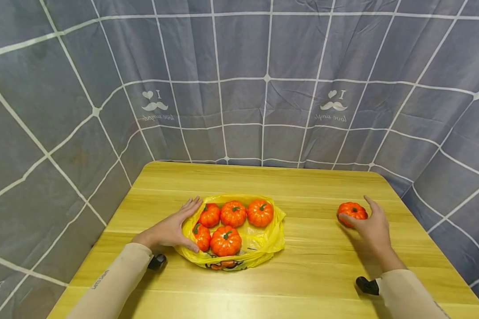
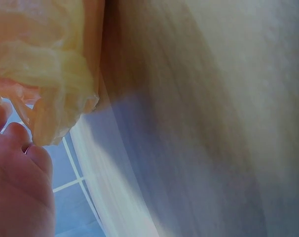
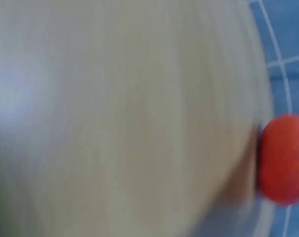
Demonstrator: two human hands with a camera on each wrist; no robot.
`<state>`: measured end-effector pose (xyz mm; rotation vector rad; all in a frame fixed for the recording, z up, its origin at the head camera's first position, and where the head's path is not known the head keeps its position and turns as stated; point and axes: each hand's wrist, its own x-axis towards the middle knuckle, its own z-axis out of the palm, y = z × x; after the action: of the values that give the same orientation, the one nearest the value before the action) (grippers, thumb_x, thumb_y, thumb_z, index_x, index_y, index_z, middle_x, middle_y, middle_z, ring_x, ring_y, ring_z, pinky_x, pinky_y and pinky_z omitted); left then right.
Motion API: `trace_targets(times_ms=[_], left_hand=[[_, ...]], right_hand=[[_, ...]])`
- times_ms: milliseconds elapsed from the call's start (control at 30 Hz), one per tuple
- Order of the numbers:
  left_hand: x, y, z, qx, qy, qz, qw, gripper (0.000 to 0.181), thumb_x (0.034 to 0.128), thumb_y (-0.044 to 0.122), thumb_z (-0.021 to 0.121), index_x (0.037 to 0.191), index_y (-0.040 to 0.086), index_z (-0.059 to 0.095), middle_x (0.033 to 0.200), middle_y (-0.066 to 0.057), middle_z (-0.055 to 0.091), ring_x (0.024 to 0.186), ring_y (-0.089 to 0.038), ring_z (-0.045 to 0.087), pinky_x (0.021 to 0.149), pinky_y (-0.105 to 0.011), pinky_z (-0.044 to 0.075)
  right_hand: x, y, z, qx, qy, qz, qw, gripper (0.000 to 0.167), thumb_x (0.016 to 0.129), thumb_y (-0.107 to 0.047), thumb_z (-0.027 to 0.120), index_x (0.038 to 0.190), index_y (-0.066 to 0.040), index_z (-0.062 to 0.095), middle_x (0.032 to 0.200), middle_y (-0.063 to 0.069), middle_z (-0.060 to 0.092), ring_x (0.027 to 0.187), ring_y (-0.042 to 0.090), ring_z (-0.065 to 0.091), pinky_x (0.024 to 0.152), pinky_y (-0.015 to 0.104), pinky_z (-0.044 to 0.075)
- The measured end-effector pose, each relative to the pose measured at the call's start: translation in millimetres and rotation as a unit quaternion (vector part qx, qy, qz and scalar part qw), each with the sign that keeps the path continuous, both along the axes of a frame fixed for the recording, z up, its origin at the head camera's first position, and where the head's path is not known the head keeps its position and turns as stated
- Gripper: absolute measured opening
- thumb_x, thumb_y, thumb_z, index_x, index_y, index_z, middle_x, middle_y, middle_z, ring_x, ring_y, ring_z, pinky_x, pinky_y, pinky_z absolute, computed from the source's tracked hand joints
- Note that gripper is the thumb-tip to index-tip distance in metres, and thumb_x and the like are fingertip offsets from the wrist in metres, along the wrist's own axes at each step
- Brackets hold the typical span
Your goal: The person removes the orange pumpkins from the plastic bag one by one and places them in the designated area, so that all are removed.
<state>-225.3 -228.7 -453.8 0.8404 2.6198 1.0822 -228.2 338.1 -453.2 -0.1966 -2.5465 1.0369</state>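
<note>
A crinkled yellow plastic bag (image 1: 263, 248) lies with its mouth spread wide, left of the table's middle. Several small orange pumpkins (image 1: 225, 241) with green stems sit inside it. My left hand (image 1: 171, 228) rests against the bag's left rim, thumb and fingers spread apart and fairly straight. Part of that hand (image 2: 21, 182) shows beside the yellow plastic (image 2: 56, 74) in the left wrist view. Far to the right, another orange pumpkin (image 1: 350, 210) sits on the wood. Around its near right side is my right hand (image 1: 373, 228), thumb overlapping the pumpkin, index finger extended and apart from it.
The wooden table (image 1: 303, 283) has rounded far corners. A grey-blue curtain (image 1: 239, 102) with white grid lines hangs behind it and along both sides. Black wrist mounts (image 1: 367, 285) stick out from both sleeves, close above the tabletop.
</note>
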Motion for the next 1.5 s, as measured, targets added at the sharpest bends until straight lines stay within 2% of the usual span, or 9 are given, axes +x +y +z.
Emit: trace_targets(times_ms=[167, 267, 367, 533, 700, 900, 1100, 1300, 1500], left_hand=[[0.0, -0.4, 0.1, 0.0, -0.001, -0.002, 1.0, 0.134, 0.0629, 0.047, 0.095, 0.163, 0.011, 0.013, 0.168, -0.007, -0.001, 0.152, -0.037, -0.005, 0.116, -0.064, 0.006], [-0.1, -0.8, -0.2, 0.002, -0.002, -0.001, 1.0, 0.135, 0.0628, 0.047, 0.095, 0.163, 0.011, 0.013, 0.168, -0.007, -0.001, 0.152, -0.036, -0.005, 0.116, -0.064, 0.006], [-0.5, -1.1, -0.6, 0.002, -0.002, 0.0, 1.0, 0.134, 0.0629, 0.047, 0.095, 0.163, 0.012, 0.013, 0.168, -0.007, -0.001, 0.152, -0.036, -0.005, 0.116, -0.064, 0.006], [-0.2, -2.0, -0.9, 0.001, 0.0, -0.001, 1.0, 0.134, 0.0632, 0.047, 0.095, 0.163, 0.011, 0.012, 0.168, -0.007, -0.001, 0.152, -0.038, -0.005, 0.116, -0.064, 0.006], [1.1, -2.7, -0.5, 0.005, 0.001, -0.002, 1.0, 0.134, 0.0633, 0.046, 0.095, 0.163, 0.01, 0.013, 0.168, -0.008, 0.0, 0.151, -0.041, -0.004, 0.115, -0.066, 0.006], [0.4, -1.3, -0.1, 0.006, 0.001, -0.004, 1.0, 0.134, 0.063, 0.046, 0.095, 0.163, 0.01, 0.013, 0.168, -0.008, 0.0, 0.151, -0.041, -0.004, 0.116, -0.065, 0.006], [0.9, -0.6, -0.1, 0.006, -0.006, -0.007, 0.9999, 0.135, 0.063, 0.045, 0.095, 0.163, 0.01, 0.013, 0.168, -0.008, -0.001, 0.151, -0.04, -0.005, 0.116, -0.065, 0.005], [0.6, -2.7, 1.1, 0.006, -0.001, -0.002, 1.0, 0.136, 0.0617, 0.047, 0.096, 0.163, 0.009, 0.013, 0.168, -0.008, 0.001, 0.152, -0.04, -0.004, 0.116, -0.064, 0.005], [1.5, -2.1, 0.3, 0.007, -0.001, -0.008, 0.9999, 0.135, 0.063, 0.047, 0.095, 0.163, 0.01, 0.013, 0.168, -0.008, 0.0, 0.151, -0.04, -0.004, 0.116, -0.064, 0.006]], right_hand=[[-1.6, -22, 12.8, -0.003, 0.125, 0.008, 0.9921, 0.088, 0.066, -0.009, 0.095, 0.143, 0.001, 0.054, 0.142, 0.027, 0.052, 0.133, 0.047, 0.043, 0.11, 0.06, 0.033], [-5.2, -34, 17.9, 0.002, 0.151, 0.029, 0.9881, 0.094, 0.062, -0.011, 0.097, 0.145, -0.003, 0.053, 0.143, 0.024, 0.052, 0.134, 0.045, 0.043, 0.111, 0.06, 0.032], [-8.0, -44, 21.7, -0.003, 0.153, 0.046, 0.9872, 0.1, 0.061, -0.013, 0.098, 0.149, -0.005, 0.05, 0.145, 0.023, 0.051, 0.133, 0.044, 0.044, 0.108, 0.06, 0.035], [-11.4, -58, 26.3, -0.04, 0.13, 0.091, 0.9865, 0.103, 0.065, -0.014, 0.097, 0.153, -0.005, 0.043, 0.149, 0.019, 0.047, 0.13, 0.04, 0.049, 0.104, 0.051, 0.043], [-13.5, -70, 24.7, -0.064, 0.084, 0.143, 0.9841, 0.103, 0.071, -0.018, 0.094, 0.155, -0.004, 0.037, 0.154, 0.018, 0.041, 0.135, 0.037, 0.046, 0.105, 0.041, 0.042], [-15.8, -89, 17.7, -0.095, 0.044, 0.189, 0.9763, 0.097, 0.073, -0.018, 0.093, 0.153, -0.002, 0.041, 0.154, 0.02, 0.041, 0.138, 0.037, 0.044, 0.107, 0.042, 0.04], [-19.4, -114, 9.4, -0.132, 0.017, 0.247, 0.9597, 0.098, 0.073, -0.016, 0.093, 0.154, -0.003, 0.04, 0.154, 0.018, 0.042, 0.139, 0.035, 0.044, 0.108, 0.043, 0.038], [-24.3, -135, 1.7, -0.145, -0.006, 0.278, 0.9497, 0.095, 0.073, -0.017, 0.093, 0.153, -0.004, 0.043, 0.153, 0.016, 0.045, 0.139, 0.033, 0.044, 0.108, 0.041, 0.04], [-23.7, -154, -10.2, -0.156, -0.022, 0.292, 0.9432, 0.091, 0.072, -0.011, 0.092, 0.149, 0.003, 0.045, 0.149, 0.024, 0.047, 0.137, 0.038, 0.045, 0.108, 0.045, 0.04]])
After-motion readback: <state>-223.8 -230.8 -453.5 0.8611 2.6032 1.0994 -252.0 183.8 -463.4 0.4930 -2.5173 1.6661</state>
